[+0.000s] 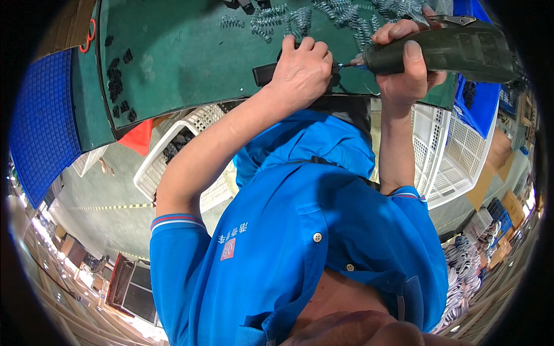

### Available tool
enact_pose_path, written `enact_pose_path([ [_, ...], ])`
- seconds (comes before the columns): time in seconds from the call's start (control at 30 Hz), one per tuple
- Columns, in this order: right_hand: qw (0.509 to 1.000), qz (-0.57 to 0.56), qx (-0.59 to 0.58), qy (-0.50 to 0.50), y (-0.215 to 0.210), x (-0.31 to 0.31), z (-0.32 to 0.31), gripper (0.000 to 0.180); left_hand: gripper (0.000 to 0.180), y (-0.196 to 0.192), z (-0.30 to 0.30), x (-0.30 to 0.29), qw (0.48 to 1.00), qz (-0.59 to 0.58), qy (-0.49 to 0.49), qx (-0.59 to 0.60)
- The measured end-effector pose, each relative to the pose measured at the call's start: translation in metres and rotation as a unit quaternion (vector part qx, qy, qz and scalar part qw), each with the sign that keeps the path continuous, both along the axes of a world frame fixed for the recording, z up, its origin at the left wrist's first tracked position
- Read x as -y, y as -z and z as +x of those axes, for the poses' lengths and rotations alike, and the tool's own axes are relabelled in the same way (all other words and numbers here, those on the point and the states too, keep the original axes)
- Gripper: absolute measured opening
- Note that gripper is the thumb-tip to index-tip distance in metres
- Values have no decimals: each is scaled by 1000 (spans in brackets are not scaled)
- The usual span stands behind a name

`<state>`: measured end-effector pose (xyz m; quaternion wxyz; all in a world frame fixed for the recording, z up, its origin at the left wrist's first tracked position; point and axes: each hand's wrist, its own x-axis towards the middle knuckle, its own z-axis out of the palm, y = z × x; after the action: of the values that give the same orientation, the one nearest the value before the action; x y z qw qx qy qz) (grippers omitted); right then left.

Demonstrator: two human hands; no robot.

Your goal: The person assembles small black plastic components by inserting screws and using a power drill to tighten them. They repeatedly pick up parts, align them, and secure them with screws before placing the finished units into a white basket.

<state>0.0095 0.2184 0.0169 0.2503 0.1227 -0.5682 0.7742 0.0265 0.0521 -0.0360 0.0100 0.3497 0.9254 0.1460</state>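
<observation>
My left hand (303, 70) is closed over a black part (264, 74) at the near edge of the green table (179, 63). Most of that part is hidden under the fingers; one dark end sticks out to the left. My right hand (407, 72) grips a dark green power screwdriver (444, 53) lying level, its bit (348, 64) pointing left. The bit's tip reaches the black part beside my left hand. Past the hands, several metal coil springs (268, 22) lie in loose heaps, with more springs (352, 17) near the screwdriver.
Small black pieces (115, 81) are scattered on the table's left side. A blue grid tray (46, 121) stands far left, near red-handled scissors (88, 36). White plastic baskets (161, 153) sit below the table edge, another basket (430, 147) and a blue bin (476, 106) to the right.
</observation>
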Motion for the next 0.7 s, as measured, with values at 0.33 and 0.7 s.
enact_pose_path([
  [0.33, 997, -54, 6, -59, 11, -3, -2, 54, 31, 3, 1, -1, 1000, -7, -6, -9],
  [0.7, 997, -52, 10, -52, 12, -4, -3, 53, 33, 1, 2, -1, 1000, -24, -7, -5],
])
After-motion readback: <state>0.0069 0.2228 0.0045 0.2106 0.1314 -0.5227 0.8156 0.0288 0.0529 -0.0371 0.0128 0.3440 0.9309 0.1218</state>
